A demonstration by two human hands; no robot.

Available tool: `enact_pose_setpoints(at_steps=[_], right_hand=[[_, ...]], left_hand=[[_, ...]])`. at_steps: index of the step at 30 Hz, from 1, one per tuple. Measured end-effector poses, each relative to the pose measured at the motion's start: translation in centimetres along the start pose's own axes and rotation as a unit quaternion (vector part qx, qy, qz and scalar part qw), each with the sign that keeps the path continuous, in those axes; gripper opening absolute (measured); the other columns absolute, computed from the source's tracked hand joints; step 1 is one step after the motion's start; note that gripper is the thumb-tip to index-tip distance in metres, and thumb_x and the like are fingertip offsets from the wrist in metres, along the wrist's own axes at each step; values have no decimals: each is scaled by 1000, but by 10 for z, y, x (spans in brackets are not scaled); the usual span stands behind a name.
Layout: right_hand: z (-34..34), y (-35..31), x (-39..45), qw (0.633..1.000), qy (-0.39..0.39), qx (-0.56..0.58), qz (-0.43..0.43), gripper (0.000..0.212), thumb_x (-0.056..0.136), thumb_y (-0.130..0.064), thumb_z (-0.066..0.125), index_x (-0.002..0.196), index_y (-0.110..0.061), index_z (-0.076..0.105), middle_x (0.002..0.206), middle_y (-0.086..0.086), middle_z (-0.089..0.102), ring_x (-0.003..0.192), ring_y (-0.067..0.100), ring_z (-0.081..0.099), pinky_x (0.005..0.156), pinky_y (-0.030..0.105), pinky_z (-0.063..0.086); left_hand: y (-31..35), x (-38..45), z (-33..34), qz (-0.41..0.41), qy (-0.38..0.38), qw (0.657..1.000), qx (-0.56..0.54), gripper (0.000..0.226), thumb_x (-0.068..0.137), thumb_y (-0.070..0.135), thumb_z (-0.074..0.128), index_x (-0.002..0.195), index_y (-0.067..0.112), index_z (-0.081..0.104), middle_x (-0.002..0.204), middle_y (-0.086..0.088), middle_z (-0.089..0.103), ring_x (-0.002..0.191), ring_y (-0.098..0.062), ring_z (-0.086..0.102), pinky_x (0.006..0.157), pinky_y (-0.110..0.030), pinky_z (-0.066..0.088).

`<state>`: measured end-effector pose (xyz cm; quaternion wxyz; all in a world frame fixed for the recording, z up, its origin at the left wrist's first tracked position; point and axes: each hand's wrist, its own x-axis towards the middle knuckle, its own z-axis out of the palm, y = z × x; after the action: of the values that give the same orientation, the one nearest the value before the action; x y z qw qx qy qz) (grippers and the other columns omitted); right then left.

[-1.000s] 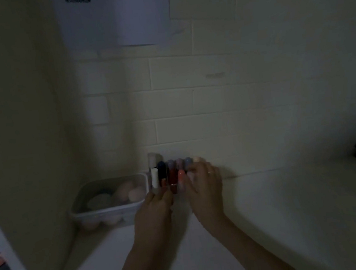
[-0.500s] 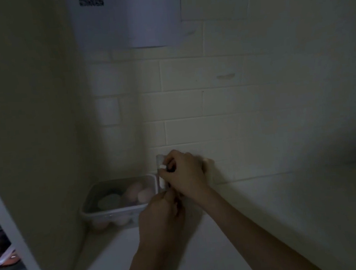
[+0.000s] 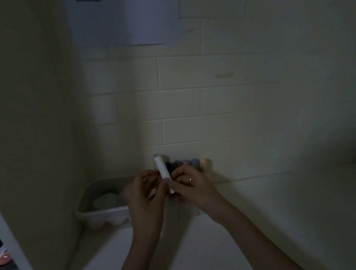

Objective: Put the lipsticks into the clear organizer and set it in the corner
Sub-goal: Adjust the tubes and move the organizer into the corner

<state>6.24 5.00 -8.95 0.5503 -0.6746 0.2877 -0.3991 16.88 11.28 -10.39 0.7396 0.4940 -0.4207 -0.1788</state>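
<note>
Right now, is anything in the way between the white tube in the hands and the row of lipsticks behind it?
Nothing visible. The white lipstick tube is tilted, held by the left hand and right hand, just in front of the lipsticks standing in the organizer by the wall. Only the fingers themselves cover the organizer's front.

Dim shot. Left hand point(image 3: 144, 194) & right hand point(image 3: 192, 186) meet over the desk point(image 3: 289, 222), both pinching a white lipstick point(image 3: 164, 173), tilted, top end leaning left. Just behind the hands: row of lipstick caps point(image 3: 188, 163) upright in the clear organizer point(image 3: 189, 212), vs tiled wall. Left of left hand: pale tray point(image 3: 102, 209) w/ round items.
</note>
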Motion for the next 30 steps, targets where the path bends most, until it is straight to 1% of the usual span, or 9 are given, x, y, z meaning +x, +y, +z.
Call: enact_pose_setpoints(at_steps=[4, 7, 10, 13, 16, 22, 26, 28, 30], right_hand=[[-4, -2, 6, 997, 5, -69, -35, 12, 83, -8, 66, 92, -12, 59, 91, 10, 65, 83, 14, 63, 69, 19, 53], [-2, -6, 13, 994, 42, -51, -88, 16, 84, -7, 65, 95, -17, 59, 88, 9, 65, 79, 14, 63, 67, 24, 54], [3, -14, 19, 987, 29, -77, -137, 19, 83, -4, 66, 96, -15, 60, 74, 1, 63, 65, 4, 60, 61, 18, 50], [1, -19, 27, 979, 71, -122, -147, 26, 82, -6, 66, 102, -20, 57, 71, 2, 61, 61, 8, 57, 59, 20, 47], [2, -20, 34, 971, 70, -180, -139, 20, 83, -11, 64, 92, -24, 51, 73, 1, 64, 67, 16, 63, 62, 34, 51], [8, -16, 40, 905, 74, -387, -159, 18, 81, -28, 67, 93, -21, 55, 92, 6, 67, 88, 23, 61, 72, 31, 44], [10, -16, 43, 932, 76, -325, -143, 20, 80, -22, 69, 89, -22, 51, 89, 6, 69, 83, 19, 63, 70, 34, 49], [8, -18, 42, 967, 72, -209, -124, 22, 80, -13, 69, 85, -19, 49, 83, 10, 70, 71, 15, 63, 64, 31, 49], [5, -19, 40, 983, 76, -119, -116, 24, 79, -6, 70, 83, -20, 51, 77, 12, 68, 67, 14, 61, 61, 29, 49]], left_hand=[[1, 3, 0, 2, 6, 1000, -20, 26, 78, -7, 67, 88, 16, 60, 87, -7, 69, 79, -7, 68, 68, -16, 53], [-3, 2, 1, 30, -9, 999, 21, 23, 78, -5, 68, 89, 15, 64, 87, -6, 70, 81, -10, 68, 71, -18, 53], [-7, 1, 0, 53, -9, 995, 82, 19, 80, 2, 69, 97, 9, 65, 90, -2, 69, 84, -8, 67, 74, -16, 53], [-5, 1, -5, 68, 79, 989, 104, 13, 86, 14, 65, 98, 14, 61, 90, 7, 66, 84, 4, 63, 72, -6, 46], [-2, 3, -11, 71, 149, 981, 105, 12, 89, 5, 57, 94, 15, 56, 86, 9, 61, 80, 8, 58, 68, -2, 41], [0, 2, -10, 55, 157, 980, 105, 14, 86, -1, 55, 90, 13, 54, 83, 11, 58, 77, 2, 56, 64, -2, 40], [2, 1, -10, 66, 142, 981, 117, 18, 88, 4, 56, 82, 21, 53, 80, 10, 59, 74, 7, 56, 63, -6, 42], [-1, 2, -10, 85, 120, 978, 146, 23, 88, 6, 56, 81, 28, 53, 80, 8, 61, 76, -3, 58, 65, -18, 45], [-8, 6, -12, 103, 89, 967, 213, 14, 86, 9, 55, 89, 21, 60, 82, 0, 65, 78, -17, 60, 67, -32, 48]])
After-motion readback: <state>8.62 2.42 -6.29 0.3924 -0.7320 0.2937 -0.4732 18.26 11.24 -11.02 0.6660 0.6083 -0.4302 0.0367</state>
